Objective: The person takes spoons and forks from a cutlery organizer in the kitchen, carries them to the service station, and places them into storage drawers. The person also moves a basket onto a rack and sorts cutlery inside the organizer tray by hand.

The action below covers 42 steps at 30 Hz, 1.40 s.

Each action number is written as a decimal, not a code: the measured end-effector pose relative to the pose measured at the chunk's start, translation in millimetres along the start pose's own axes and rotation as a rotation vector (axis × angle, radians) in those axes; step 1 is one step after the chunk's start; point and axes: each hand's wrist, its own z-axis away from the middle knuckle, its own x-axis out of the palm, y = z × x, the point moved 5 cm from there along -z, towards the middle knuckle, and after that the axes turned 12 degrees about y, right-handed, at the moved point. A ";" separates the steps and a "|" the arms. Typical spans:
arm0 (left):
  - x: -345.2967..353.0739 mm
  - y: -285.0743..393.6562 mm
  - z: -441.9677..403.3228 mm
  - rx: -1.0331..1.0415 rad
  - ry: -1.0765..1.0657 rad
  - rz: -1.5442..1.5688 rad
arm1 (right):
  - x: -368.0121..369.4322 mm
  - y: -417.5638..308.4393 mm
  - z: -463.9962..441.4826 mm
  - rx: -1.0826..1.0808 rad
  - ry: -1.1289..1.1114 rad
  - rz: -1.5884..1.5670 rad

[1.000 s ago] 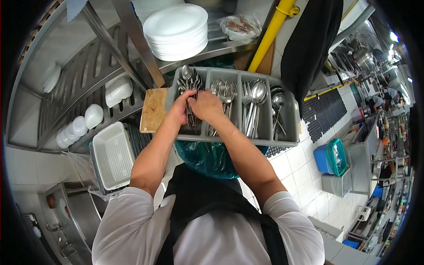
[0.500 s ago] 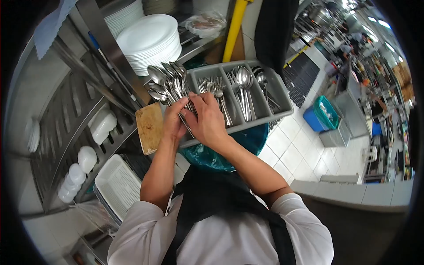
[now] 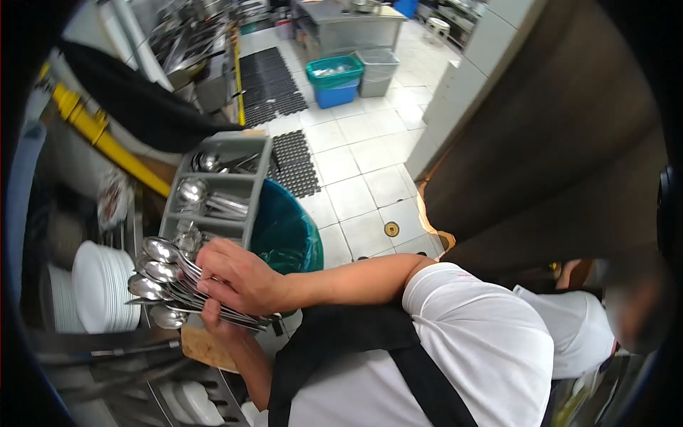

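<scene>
In the head view, grips a bundle of spoons (image 3: pixel 186 286) from two sides, bowls to the left, handles slanting down to the right. Has the right hand (image 3: pixel 238 274) curled over the top of the handles, thumb and fingers drawn in around them; has the left hand (image 3: pixel 222 329) underneath, apparently closed on the same handles, though with fingers partly hidden. Carries the bundle at the near end of the grey tray (image 3: pixel 260 178); cannot tell whether in contact with its rim, nor what lies in the compartment behind the hands. Judging by the lie of things, gathered already into one sheaf, bowls uneven and spread, and not set down. Leaves the other visible compartments unhandled: forks (image 3: pixel 186 230) in the one nearest the hands, large spoons (image 3: pixel 192 190) in the next, darker-looking cutlery (image 3: pixel 208 162) in the farthest. Shows a green-lined bin (image 3: pixel 302 231) just beside and below the tray, a wooden board (image 3: pixel 206 349) below the left hand, and a stack of white plates (image 3: pixel 107 288) left of the spoon bowls. Also includes, at the right edge, another person's white sleeve (image 3: pixel 569 331), well apart from the bundle.
</scene>
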 end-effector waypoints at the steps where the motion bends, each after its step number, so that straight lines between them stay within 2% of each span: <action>1: 10.3 -9.2 -0.1 -0.049 -0.115 0.056 | -12.2 -2.3 1.9 0.016 0.056 -0.003; 2: 22.5 -19.0 -0.4 -0.096 -0.228 0.114 | -26.0 -5.3 3.2 0.030 0.110 -0.008; 6: 62.8 -50.9 0.1 -0.245 -0.049 0.083 | -75.9 -9.3 10.0 -0.010 0.263 0.137; 9: 90.8 -81.1 -7.5 -0.390 -0.150 0.050 | -114.1 -6.6 13.1 0.003 0.347 0.240; 10: 97.8 -89.9 -8.9 -0.377 -0.092 -0.007 | -124.6 -5.2 15.4 0.029 0.380 0.252; 11: 101.9 -101.0 -11.2 -0.408 -0.121 -0.005 | -135.8 -3.0 17.4 0.055 0.406 0.260; 15: 137.3 -137.6 -14.6 -0.478 -0.227 0.023 | -180.1 0.8 26.2 0.107 0.443 0.335; 17: 172.9 -150.6 -9.5 -0.462 -0.260 0.091 | -204.6 -2.5 27.3 0.049 0.461 0.337; 18: 177.8 -163.4 -10.6 -0.559 -0.195 0.113 | -217.7 -5.8 26.4 0.015 0.465 0.358; 19: 190.2 -173.0 -12.6 -0.568 -0.254 0.130 | -230.2 -9.4 26.1 -0.018 0.465 0.376; 21: 216.8 -187.2 -11.3 -0.583 -0.356 0.162 | -253.3 -7.3 28.8 0.066 0.471 0.349; 25: 250.4 -225.2 -13.4 -0.573 -0.162 0.060 | -302.0 -2.2 27.6 0.093 0.467 0.348; 29: 283.9 -255.5 -16.1 -0.684 -0.250 0.064 | -345.2 9.0 29.5 0.133 0.463 0.330; 35: 318.8 -301.9 -38.9 -0.728 -0.202 -0.011 | -398.6 31.3 20.7 0.195 0.508 0.402; 41: 346.7 -358.2 -84.7 -0.933 -0.414 -0.016 | -449.0 55.6 -0.8 0.240 0.615 0.444; 42: 360.7 -362.5 -90.8 -0.952 -0.444 -0.001 | -457.4 58.7 -7.2 0.183 0.607 0.518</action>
